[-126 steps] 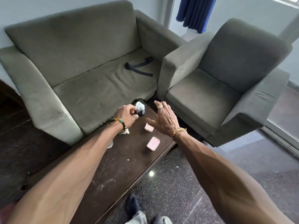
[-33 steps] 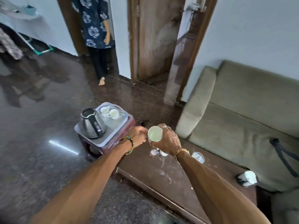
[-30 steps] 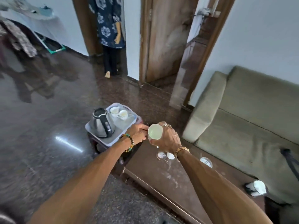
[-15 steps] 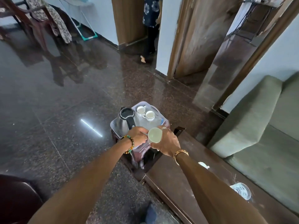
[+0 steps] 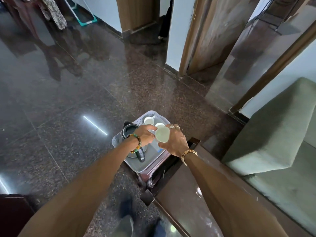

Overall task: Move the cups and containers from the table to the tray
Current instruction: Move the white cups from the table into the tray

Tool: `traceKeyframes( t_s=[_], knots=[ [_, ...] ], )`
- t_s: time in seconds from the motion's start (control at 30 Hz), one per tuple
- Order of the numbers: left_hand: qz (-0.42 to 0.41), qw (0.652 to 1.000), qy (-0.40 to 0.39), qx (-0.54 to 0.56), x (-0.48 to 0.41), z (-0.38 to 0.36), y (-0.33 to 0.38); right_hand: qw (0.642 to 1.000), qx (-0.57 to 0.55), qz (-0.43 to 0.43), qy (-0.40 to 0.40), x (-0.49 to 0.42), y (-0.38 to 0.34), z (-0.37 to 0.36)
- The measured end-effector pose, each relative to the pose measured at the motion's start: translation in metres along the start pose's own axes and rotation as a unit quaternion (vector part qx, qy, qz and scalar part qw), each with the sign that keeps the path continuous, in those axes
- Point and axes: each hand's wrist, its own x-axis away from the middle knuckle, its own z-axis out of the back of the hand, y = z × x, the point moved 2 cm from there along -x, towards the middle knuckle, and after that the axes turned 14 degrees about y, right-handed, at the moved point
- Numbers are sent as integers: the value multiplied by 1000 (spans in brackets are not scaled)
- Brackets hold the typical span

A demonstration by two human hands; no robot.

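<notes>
Left hand (image 5: 145, 135) and right hand (image 5: 172, 141) have left the far end of the table (image 5: 179, 194) and are now over the tray (image 5: 136, 165). Right hand was empty, now grips a pale green cup (image 5: 162, 136), carried from above the table edge to above the tray.

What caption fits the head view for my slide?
Right hand holds a pale green cup above the grey tray, near the kettle and two white cups.

Dark speckled polished stone floor (image 5: 68, 108) carrying a bright strip of reflected light (image 5: 95, 125); steel kettle (image 5: 129, 132) with black handle; grey-green sofa (image 5: 273, 134) at right; wooden door (image 5: 210, 31), white wall pier (image 5: 176, 28) beside it; patterned cloth (image 5: 53, 12) hanging top left, teal-edged object (image 5: 84, 17) near the far wall.
</notes>
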Motion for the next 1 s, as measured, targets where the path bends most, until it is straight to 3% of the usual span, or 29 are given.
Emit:
traceKeyframes(
  t_s=[0.13,0.27,0.37,1.0],
  knots=[
    [-27,997,-23,-70,-54,4,0,1000,9,-15,0,-37,-1,-22],
    [-112,976,-44,-182,-106,10,-3,999,29,-27,5,-71,-1,-51],
    [-117,964,-62,-231,-137,17,-14,999,49,-17,-1,-95,-4,-74],
    [-49,960,-140,-236,-248,26,-96,981,117,40,-149,-186,-22,-168]
  ],
)
